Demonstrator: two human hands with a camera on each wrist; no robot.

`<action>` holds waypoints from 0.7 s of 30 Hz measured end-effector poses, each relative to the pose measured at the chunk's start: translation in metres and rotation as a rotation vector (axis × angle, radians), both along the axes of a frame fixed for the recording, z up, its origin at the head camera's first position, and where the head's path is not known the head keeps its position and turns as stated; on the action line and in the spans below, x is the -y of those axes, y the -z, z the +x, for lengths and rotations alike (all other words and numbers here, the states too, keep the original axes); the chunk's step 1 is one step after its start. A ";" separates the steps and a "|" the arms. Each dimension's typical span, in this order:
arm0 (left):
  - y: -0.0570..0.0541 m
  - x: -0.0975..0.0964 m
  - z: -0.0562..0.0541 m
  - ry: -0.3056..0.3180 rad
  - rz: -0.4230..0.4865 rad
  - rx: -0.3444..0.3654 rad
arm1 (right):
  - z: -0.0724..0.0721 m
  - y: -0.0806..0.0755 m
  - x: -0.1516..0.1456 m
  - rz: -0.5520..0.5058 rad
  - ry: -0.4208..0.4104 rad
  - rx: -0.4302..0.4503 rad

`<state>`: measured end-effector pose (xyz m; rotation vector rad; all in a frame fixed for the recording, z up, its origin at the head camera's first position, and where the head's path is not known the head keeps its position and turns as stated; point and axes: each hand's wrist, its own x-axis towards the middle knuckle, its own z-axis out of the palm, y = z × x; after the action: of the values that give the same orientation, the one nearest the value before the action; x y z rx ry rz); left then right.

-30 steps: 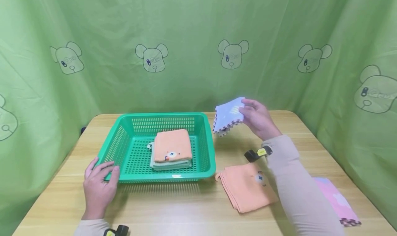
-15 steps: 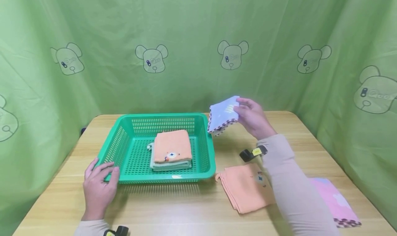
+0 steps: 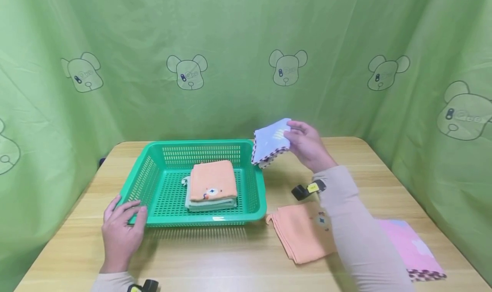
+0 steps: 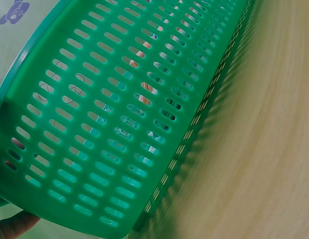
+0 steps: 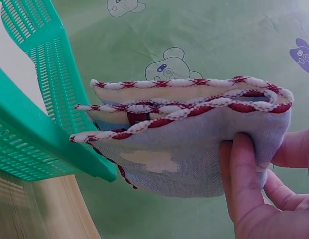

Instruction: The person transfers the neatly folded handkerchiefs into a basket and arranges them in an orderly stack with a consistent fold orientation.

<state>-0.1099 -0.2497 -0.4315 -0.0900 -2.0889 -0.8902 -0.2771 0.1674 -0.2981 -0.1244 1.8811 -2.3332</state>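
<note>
My right hand point(image 3: 307, 146) pinches a folded blue towel point(image 3: 270, 141) with a checked edge, held in the air by the basket's right rim. In the right wrist view the folded towel point(image 5: 179, 149) shows stacked layers with a red-and-white stitched border, fingers and thumb on either side of it. My left hand point(image 3: 122, 234) grips the front left corner of the green plastic basket point(image 3: 207, 219); the left wrist view has the basket's slotted wall point(image 4: 109, 119) up close. Inside the basket, a folded orange towel point(image 3: 213, 179) lies on a folded pale green towel point(image 3: 213, 205).
Another folded orange towel point(image 3: 301, 234) lies on the wooden table point(image 3: 200, 262) right of the basket, partly behind the right forearm. A pink towel point(image 3: 413, 247) with a checked edge is farther right. A green curtain point(image 3: 238, 100) stands behind and at both sides.
My right hand has carried the blue towel leftward, from beside the basket to its right rim. The left hand and the basket have stayed in place.
</note>
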 end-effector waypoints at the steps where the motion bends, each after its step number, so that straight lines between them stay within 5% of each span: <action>1: 0.000 0.000 0.000 0.000 0.002 0.002 | 0.000 0.000 0.001 -0.001 -0.002 -0.001; 21: -0.001 0.001 0.000 -0.005 -0.005 0.008 | 0.001 0.008 0.021 0.024 -0.006 0.017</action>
<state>-0.1104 -0.2502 -0.4309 -0.0834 -2.0983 -0.8839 -0.2757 0.1461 -0.3061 -0.1067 1.8978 -2.2990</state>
